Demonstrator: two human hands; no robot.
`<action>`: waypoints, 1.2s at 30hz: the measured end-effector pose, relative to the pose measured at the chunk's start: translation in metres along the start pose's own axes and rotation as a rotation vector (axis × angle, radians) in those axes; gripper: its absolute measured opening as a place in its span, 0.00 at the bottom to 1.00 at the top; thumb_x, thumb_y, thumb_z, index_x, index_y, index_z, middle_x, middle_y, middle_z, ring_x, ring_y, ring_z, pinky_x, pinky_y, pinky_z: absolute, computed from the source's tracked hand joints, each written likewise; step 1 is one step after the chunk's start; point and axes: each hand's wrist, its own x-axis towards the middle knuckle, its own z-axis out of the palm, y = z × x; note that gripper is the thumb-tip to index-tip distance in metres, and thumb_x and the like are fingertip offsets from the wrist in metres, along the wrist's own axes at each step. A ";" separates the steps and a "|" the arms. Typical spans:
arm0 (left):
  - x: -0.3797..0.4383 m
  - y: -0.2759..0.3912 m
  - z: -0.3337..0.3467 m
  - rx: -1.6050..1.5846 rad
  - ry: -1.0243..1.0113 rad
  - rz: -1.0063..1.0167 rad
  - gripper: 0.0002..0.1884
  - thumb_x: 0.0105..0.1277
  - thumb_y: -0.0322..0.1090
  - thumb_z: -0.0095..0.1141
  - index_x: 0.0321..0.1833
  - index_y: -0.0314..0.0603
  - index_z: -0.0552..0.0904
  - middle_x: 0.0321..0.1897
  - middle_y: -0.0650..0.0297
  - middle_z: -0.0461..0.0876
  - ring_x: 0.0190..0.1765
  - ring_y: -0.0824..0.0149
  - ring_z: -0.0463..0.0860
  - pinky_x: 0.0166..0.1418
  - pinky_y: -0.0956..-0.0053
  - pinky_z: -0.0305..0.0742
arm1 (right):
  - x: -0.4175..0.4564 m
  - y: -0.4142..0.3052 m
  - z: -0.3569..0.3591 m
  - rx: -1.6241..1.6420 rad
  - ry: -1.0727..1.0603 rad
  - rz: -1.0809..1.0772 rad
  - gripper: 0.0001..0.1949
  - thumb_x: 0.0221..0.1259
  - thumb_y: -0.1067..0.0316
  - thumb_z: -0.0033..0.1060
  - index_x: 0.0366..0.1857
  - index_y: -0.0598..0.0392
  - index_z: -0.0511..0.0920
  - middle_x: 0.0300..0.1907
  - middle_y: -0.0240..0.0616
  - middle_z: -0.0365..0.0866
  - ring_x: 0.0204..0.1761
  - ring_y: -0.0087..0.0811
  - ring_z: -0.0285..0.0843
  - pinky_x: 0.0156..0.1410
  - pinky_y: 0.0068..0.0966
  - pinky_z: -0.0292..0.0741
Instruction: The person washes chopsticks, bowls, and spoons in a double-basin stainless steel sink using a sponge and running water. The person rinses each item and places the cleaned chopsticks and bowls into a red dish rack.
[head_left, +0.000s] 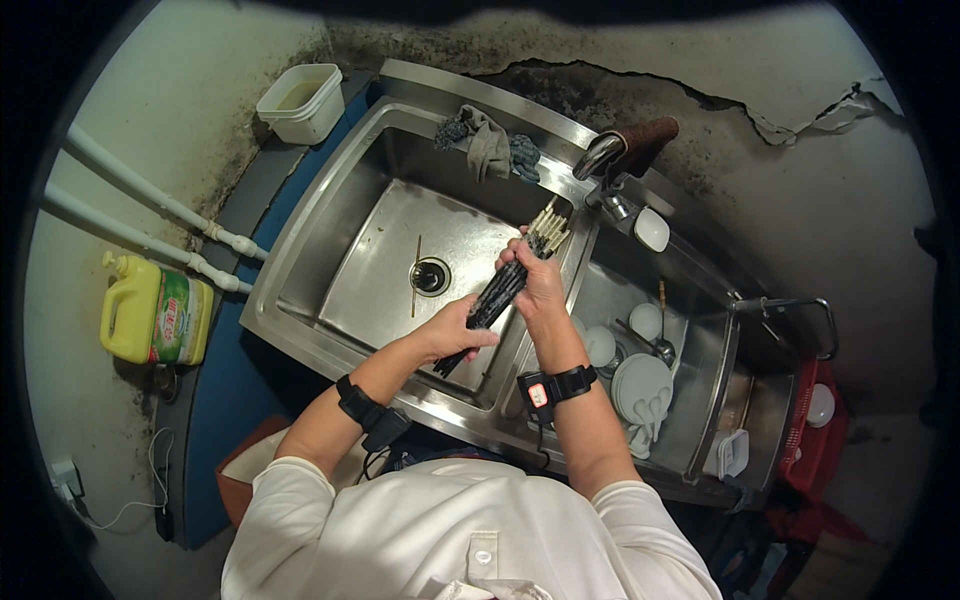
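A bundle of dark chopsticks with pale, patterned ends (498, 295) slants across the right part of a stainless-steel sink basin (367, 247). My right hand (534, 276) grips it near the pale ends, which point up towards the faucet. Around its lower part is my left hand (457, 330), thumb stretched across the sticks; the dark tips stick out below. A single chopstick (415, 277) lies on the basin floor beside the round drain (430, 277). Grey cloths (487, 142) hang over the basin's back edge.
The right basin holds stacked white plates (642, 386), white spoons (651, 412), bowls (645, 321) and a ladle (664, 348). A faucet (598, 156) with a brown cloth (649, 146) stands behind the divider. At left are a yellow detergent jug (156, 311), white pipes (150, 232) and a white tub (301, 105).
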 end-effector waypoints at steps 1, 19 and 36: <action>0.000 -0.002 0.000 -0.031 -0.025 -0.060 0.13 0.62 0.32 0.59 0.44 0.40 0.69 0.20 0.67 0.72 0.17 0.75 0.71 0.20 0.79 0.68 | -0.001 0.002 0.004 0.012 0.006 0.008 0.12 0.63 0.70 0.59 0.46 0.55 0.69 0.30 0.34 0.73 0.30 0.28 0.74 0.39 0.29 0.77; -0.010 -0.001 -0.012 -0.227 -0.160 -0.273 0.15 0.68 0.36 0.54 0.50 0.31 0.75 0.29 0.56 0.83 0.26 0.69 0.83 0.30 0.76 0.78 | 0.006 -0.022 0.000 -0.023 0.016 0.031 0.12 0.61 0.65 0.61 0.45 0.53 0.73 0.35 0.36 0.78 0.35 0.31 0.77 0.46 0.32 0.78; -0.017 0.009 -0.011 -0.068 -0.190 -0.303 0.08 0.63 0.33 0.59 0.37 0.42 0.73 0.15 0.70 0.67 0.14 0.78 0.66 0.15 0.80 0.59 | 0.005 -0.029 0.007 -0.257 0.256 -0.329 0.12 0.60 0.66 0.64 0.43 0.55 0.73 0.23 0.30 0.71 0.21 0.25 0.71 0.31 0.25 0.75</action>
